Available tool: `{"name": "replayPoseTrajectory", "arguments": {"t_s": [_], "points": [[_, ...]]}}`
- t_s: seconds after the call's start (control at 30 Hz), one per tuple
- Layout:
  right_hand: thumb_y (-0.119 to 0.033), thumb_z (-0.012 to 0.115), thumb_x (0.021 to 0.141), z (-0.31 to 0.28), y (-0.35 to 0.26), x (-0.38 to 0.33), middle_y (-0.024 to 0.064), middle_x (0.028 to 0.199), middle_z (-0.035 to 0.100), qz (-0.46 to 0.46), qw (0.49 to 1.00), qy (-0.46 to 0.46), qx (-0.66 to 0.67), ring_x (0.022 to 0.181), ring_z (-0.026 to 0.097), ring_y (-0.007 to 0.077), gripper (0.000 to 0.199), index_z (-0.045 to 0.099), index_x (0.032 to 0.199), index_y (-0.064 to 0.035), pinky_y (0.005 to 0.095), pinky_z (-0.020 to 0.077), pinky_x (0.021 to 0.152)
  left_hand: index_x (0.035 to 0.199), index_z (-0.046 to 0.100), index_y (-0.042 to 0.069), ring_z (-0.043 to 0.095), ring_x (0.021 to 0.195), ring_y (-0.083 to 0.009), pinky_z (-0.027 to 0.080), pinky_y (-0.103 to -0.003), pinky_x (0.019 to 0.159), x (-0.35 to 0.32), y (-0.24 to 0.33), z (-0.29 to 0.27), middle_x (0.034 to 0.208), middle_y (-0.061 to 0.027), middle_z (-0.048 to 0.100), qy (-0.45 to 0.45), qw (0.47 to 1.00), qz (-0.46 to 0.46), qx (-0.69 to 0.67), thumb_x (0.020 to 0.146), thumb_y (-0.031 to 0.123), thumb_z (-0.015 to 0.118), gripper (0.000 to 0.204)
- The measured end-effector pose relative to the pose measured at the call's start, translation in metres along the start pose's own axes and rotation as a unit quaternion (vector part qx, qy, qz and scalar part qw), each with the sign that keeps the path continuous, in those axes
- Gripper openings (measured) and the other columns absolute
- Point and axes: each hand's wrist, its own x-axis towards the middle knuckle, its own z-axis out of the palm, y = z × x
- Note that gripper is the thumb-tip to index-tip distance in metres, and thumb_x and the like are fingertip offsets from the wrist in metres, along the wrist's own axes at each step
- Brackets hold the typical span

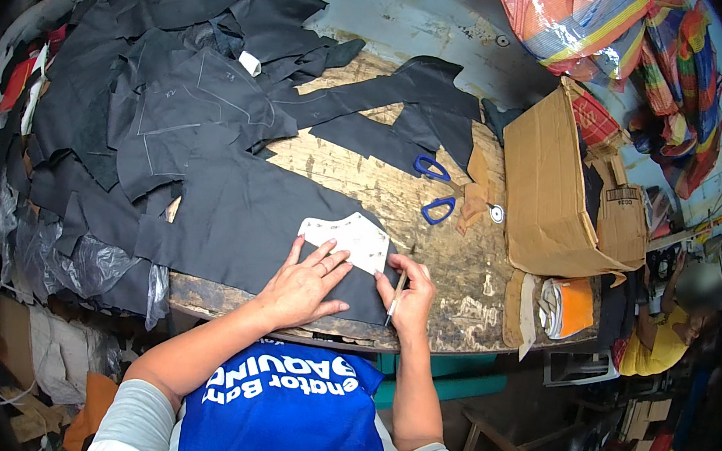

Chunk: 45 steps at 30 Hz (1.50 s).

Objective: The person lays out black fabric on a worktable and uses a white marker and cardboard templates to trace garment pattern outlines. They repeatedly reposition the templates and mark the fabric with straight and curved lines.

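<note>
A white pattern piece point(362, 236) with small marks and a curved edge lies on a sheet of black leather-like material point(239, 217) near the table's front edge. My left hand point(306, 283) rests flat on the pattern's lower left part and the black sheet, fingers spread. At the pattern's right edge, my right hand point(411, 303) grips a slim pen point(396, 298), its tip pointing down at the black sheet. Part of the pattern is hidden under my left fingers.
Black pieces point(110, 102), some with pale drawn outlines, heap up on the left. Blue-handled scissors point(438, 209) lie on the worn wooden table point(461, 276). Farther right stand a cardboard box point(550, 188) and folded cloth point(572, 308). People in yellow sit beyond the table.
</note>
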Motion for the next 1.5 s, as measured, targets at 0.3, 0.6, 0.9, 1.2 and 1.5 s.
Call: {"name": "replayPoseTrajectory", "arguments": {"t_s": [0.3,0.6,0.9,1.2,1.5], "points": [[-0.005,0.078,0.065,-0.03,-0.008,-0.016,0.0076,0.064,0.058,0.138,0.984,-0.081,-0.078,0.059,0.055,0.0164,0.025,0.06,0.082,-0.0013,0.0297,0.0459,0.058,0.134,0.047,0.008,0.025,0.139,-0.0337,0.012,-0.062,0.11,0.0,0.001,-0.005,0.144,-0.017,0.037,-0.031,0.999,0.021,-0.018,0.075,0.056,0.067,0.079],[-0.002,0.072,0.064,-0.096,0.04,0.018,0.0105,0.062,0.059,0.226,0.95,0.058,-0.208,0.059,0.058,0.0247,0.02,0.06,0.08,-0.0028,0.0352,0.0461,0.058,0.135,0.047,0.009,0.024,0.14,-0.0337,0.017,-0.063,0.108,0.009,0.025,0.007,0.144,-0.0195,0.035,-0.053,0.993,0.089,-0.054,0.076,0.052,0.068,0.076],[-0.034,0.079,0.071,-0.051,0.065,0.153,0.0187,0.086,0.069,0.184,0.909,0.152,-0.341,0.084,0.066,0.0352,0.036,0.068,0.087,-0.0042,0.0435,0.0507,0.073,0.141,0.042,0.016,0.022,0.141,-0.031,0.01,-0.069,0.105,-0.054,0.016,-0.008,0.15,-0.0143,0.03,-0.079,0.994,-0.003,0.076,0.078,0.067,0.054,0.081],[-0.03,0.087,0.059,-0.048,0.12,0.188,0.0169,0.093,0.069,0.308,0.902,0.124,-0.275,0.092,0.066,0.0324,0.043,0.071,0.092,-0.009,0.0416,0.0507,0.081,0.125,0.056,0.005,0.035,0.134,-0.0329,0.021,-0.053,0.11,-0.124,-0.022,-0.038,0.139,-0.0151,0.044,0.045,0.989,-0.138,-0.021,0.075,0.043,0.072,0.065],[-0.015,0.091,0.049,-0.071,0.119,0.186,0.0115,0.087,0.07,0.29,0.925,0.004,-0.245,0.083,0.067,0.0227,0.048,0.066,0.088,-0.0022,0.034,0.0513,0.075,0.099,0.067,0.002,0.05,0.123,-0.033,0.031,-0.052,0.106,-0.128,-0.033,-0.024,0.119,-0.0151,0.06,0.195,0.966,-0.128,-0.115,0.068,0.018,0.08,0.037]]}}
